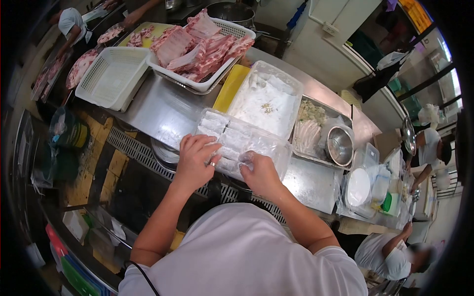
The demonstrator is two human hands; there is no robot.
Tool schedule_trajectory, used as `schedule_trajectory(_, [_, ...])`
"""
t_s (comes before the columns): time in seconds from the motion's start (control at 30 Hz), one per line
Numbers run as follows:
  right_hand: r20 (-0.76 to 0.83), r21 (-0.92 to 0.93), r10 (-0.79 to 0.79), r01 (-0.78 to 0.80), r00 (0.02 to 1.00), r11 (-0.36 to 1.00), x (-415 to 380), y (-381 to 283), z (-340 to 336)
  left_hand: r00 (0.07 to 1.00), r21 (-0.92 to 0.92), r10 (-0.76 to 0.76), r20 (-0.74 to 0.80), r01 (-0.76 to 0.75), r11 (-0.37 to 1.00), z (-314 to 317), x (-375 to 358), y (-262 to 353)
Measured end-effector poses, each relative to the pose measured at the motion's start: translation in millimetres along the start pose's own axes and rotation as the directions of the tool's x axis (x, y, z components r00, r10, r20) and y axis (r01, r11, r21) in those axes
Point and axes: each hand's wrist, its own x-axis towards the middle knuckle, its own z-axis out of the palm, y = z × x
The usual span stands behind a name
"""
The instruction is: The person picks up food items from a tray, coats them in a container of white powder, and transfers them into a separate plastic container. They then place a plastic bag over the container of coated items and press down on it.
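A clear plastic container (284,160) sits at the counter's front edge, with white, powder-coated rolls (236,139) lined up in its left and middle part. My left hand (197,159) reaches over the container's left side, its fingers spread and touching the rolls. A ring shows on one of its fingers. My right hand (260,171) is closed at the container's near side, its curled fingers pinching crinkled clear plastic film (256,143). That film lies over the container's right part. The fingertips of the right hand are partly hidden.
Behind the container stands a tray of white powder (269,101) on a yellow board (231,88). To its right, a metal tray (316,157) holds pale strips, chopped pieces and a steel bowl (339,145). Raw ribs (197,49) fill a white basket beside another basket (111,74). Co-workers (382,256) stand around.
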Motion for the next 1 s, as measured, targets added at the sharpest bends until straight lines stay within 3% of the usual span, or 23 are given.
schedule_trajectory(0.07, [-0.084,-0.033,-0.104,0.102,0.991,0.994,3,16,-3,1.0,0.003,0.019,0.024,-0.019,1.0,6,-3,6])
schedule_trajectory(0.17, [-0.116,-0.234,-0.366,0.332,0.924,0.914,18,24,-11,0.997,0.082,0.013,0.072,-0.019,0.996,17,-6,11])
schedule_trajectory(0.27, [0.155,-0.48,-0.495,0.503,0.855,0.719,26,43,1,0.993,0.149,-0.016,0.12,-0.002,0.989,21,-7,12])
schedule_trajectory(0.37, [0.164,-0.471,-0.48,0.496,0.862,0.73,38,39,-19,0.991,0.138,-0.001,0.137,-0.018,0.99,20,3,17])
schedule_trajectory(0.47, [-0.068,-0.283,-0.415,0.381,0.907,0.88,79,37,-57,0.983,0.165,-0.004,0.181,-0.026,0.986,27,9,27])
schedule_trajectory(0.53, [-0.178,-0.227,-0.412,0.37,0.894,0.901,127,66,-74,0.969,0.224,-0.031,0.245,-0.026,0.974,32,16,37])
schedule_trajectory(0.6, [-0.157,-0.122,-0.227,0.209,0.961,0.97,175,87,-95,0.933,0.264,-0.111,0.343,0.017,0.964,39,14,39])
schedule_trajectory(0.67, [-0.147,-0.252,-0.141,0.101,0.979,0.962,230,117,-105,0.91,0.286,-0.168,0.379,0.058,0.957,42,14,42])
schedule_trajectory(0.77, [-0.14,-0.353,-0.146,0.088,0.979,0.931,292,139,-106,0.922,0.266,-0.2,0.331,0.112,0.957,44,13,47])
schedule_trajectory(0.87, [-0.097,-0.317,-0.127,0.09,0.987,0.944,348,154,-79,0.951,0.226,-0.194,0.239,0.139,0.964,52,9,44])
schedule_trajectory(0.97, [-0.012,-0.541,-0.205,0.166,0.979,0.824,362,145,-51,0.969,0.218,-0.19,0.155,0.154,0.964,62,10,41])
schedule_trajectory(1.0, [-0.056,-0.584,-0.23,0.155,0.971,0.797,364,148,-41,0.972,0.221,-0.193,0.134,0.161,0.962,64,12,41])
